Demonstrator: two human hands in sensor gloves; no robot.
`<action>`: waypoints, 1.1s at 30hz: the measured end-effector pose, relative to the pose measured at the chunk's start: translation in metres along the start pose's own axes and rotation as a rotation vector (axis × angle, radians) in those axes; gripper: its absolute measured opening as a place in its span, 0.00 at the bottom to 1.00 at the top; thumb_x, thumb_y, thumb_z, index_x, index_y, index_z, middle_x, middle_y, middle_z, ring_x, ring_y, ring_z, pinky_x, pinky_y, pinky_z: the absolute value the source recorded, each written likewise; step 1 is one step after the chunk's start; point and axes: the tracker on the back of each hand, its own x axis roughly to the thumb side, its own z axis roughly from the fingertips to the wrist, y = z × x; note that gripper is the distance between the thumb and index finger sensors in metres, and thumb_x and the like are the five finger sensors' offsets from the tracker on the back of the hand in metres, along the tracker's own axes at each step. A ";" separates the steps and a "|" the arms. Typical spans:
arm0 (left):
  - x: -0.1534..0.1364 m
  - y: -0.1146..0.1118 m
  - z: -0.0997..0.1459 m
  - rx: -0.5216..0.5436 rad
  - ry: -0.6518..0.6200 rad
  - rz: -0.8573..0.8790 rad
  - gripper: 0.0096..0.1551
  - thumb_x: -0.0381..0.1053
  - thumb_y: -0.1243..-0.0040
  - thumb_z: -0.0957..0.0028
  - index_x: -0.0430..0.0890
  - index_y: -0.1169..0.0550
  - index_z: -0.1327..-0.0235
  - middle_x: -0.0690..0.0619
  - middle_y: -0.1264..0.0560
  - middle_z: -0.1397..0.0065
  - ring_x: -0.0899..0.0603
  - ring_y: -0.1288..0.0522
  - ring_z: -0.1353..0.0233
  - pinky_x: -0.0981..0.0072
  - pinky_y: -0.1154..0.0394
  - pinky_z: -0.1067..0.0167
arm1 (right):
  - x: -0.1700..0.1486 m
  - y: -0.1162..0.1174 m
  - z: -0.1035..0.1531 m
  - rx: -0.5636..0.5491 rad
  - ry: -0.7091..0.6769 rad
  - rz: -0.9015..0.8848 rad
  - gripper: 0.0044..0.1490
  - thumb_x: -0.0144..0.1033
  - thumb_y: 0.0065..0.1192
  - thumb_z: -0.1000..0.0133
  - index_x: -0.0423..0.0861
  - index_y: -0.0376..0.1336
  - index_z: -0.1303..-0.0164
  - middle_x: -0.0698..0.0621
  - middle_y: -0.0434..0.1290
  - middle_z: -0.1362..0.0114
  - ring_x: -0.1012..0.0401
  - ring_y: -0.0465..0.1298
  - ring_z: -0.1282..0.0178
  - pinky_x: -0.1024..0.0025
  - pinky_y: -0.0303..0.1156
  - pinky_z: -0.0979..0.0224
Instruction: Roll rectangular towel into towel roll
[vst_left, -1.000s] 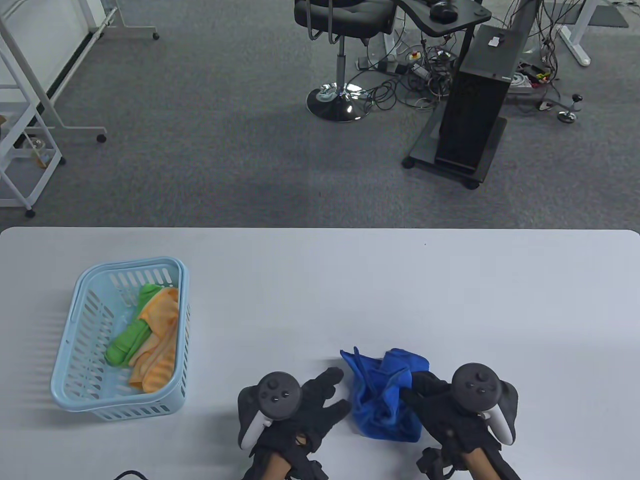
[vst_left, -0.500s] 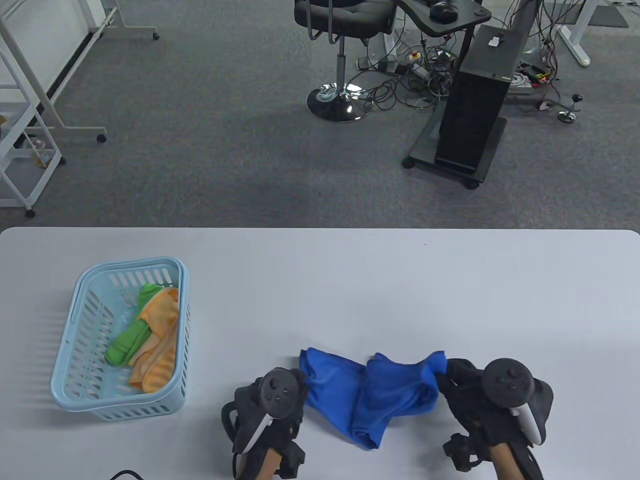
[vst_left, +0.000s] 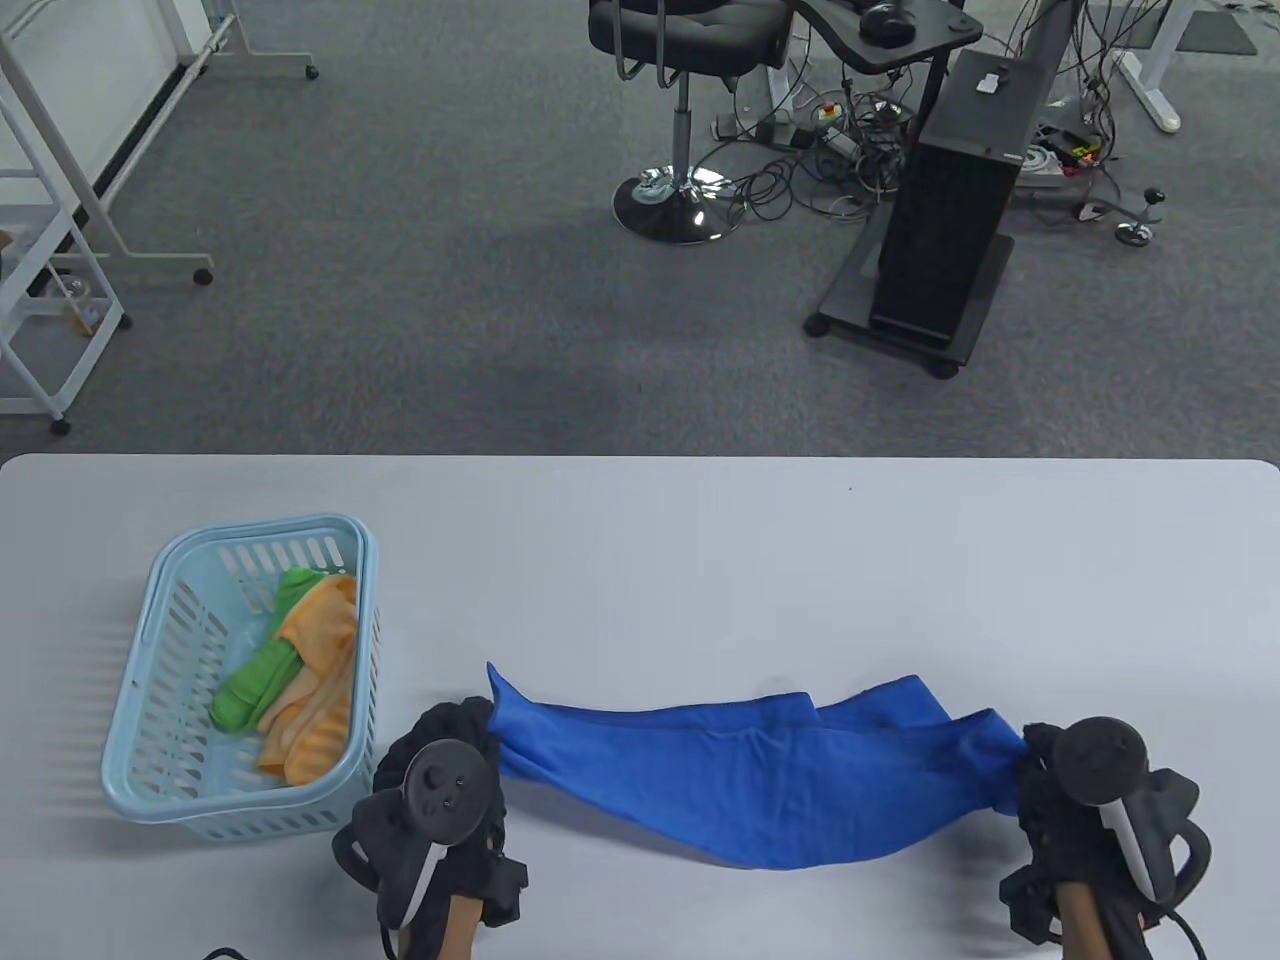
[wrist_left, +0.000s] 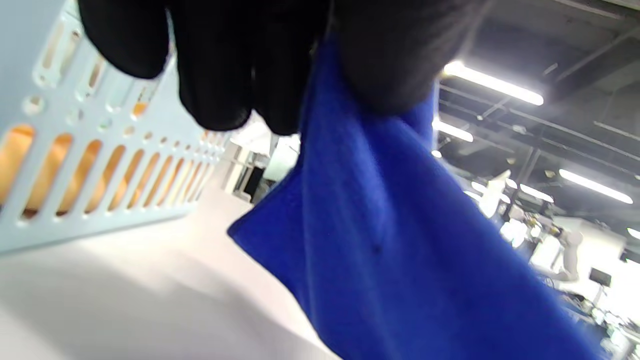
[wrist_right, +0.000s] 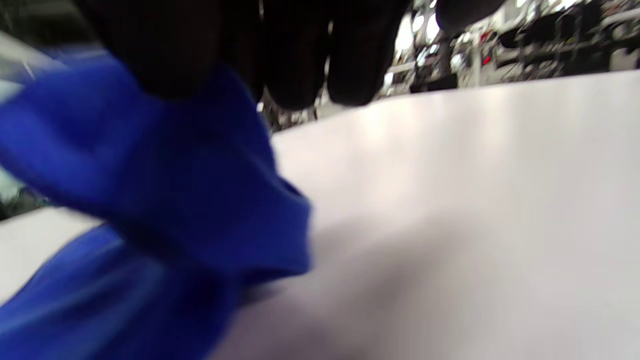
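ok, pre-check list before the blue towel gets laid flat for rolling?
1. Left hand holds its end of the blue towel: ok; fingers pinch the cloth.
2. Right hand holds the other end: ok.
3. Towel stretched out between the hands: ok.
4. Towel flat, free of folds: not ok; far edge is doubled over near the middle.
5. Bare table beyond the towel: ok.
6. Basket apart from the towel: ok.

Overhead cam; wrist cams close-up, low.
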 end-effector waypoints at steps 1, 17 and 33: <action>0.000 -0.001 0.001 -0.030 -0.011 0.002 0.30 0.58 0.33 0.57 0.53 0.18 0.39 0.43 0.21 0.31 0.32 0.22 0.32 0.32 0.32 0.37 | 0.003 0.001 0.001 0.015 -0.017 0.000 0.41 0.46 0.65 0.59 0.48 0.64 0.33 0.45 0.62 0.26 0.47 0.66 0.25 0.32 0.50 0.25; -0.001 -0.046 -0.007 -0.317 -0.016 -0.086 0.33 0.55 0.41 0.53 0.60 0.26 0.28 0.46 0.26 0.21 0.27 0.28 0.26 0.31 0.35 0.35 | 0.050 0.038 0.018 0.205 -0.289 0.040 0.44 0.55 0.62 0.60 0.55 0.64 0.30 0.48 0.58 0.22 0.46 0.60 0.21 0.33 0.47 0.24; 0.008 -0.035 -0.009 -0.168 0.160 -0.220 0.28 0.58 0.39 0.53 0.50 0.15 0.42 0.42 0.14 0.46 0.31 0.23 0.33 0.32 0.33 0.37 | 0.042 0.056 0.009 0.407 -0.180 0.186 0.42 0.57 0.57 0.57 0.53 0.64 0.31 0.48 0.55 0.21 0.48 0.56 0.20 0.33 0.45 0.23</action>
